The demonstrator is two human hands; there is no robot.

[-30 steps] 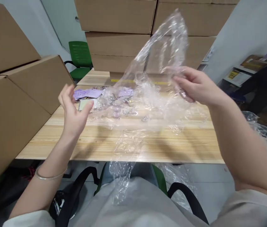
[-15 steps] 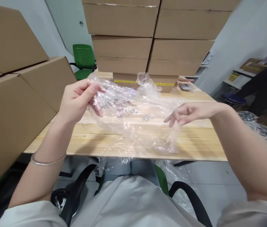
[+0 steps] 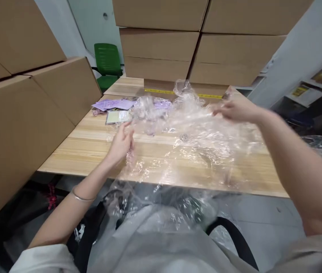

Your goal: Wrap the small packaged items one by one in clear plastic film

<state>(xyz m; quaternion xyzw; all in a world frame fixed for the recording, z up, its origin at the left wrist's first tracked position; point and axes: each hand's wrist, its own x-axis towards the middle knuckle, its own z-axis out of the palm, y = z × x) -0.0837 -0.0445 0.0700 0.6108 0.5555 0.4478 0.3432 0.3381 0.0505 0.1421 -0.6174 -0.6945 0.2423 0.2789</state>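
A large, crumpled sheet of clear plastic film (image 3: 215, 144) spreads over the wooden table (image 3: 78, 151) and hangs past its front edge toward my lap. At its left side, my left hand (image 3: 121, 144) has its fingers curled on the film. My right hand (image 3: 236, 110), somewhat blurred, is raised at the far right side with its fingers closed on the film. Behind my left hand lie purple paper cards (image 3: 114, 104) and a small flat packet with a pale yellow-green face (image 3: 117, 117). Part of the purple items is covered by the film.
Large cardboard boxes (image 3: 161, 45) are stacked at the table's far end, above a strip of yellow tape (image 3: 161, 91). More boxes (image 3: 35, 113) stand close on the left. A green chair (image 3: 106, 58) is behind. Loose clear plastic (image 3: 320, 146) lies at the right.
My left hand has come down and toward the right, uncovering the purple cards and packet. My right hand has risen and moved away from me, spreading the film; more of it now hangs over my lap.
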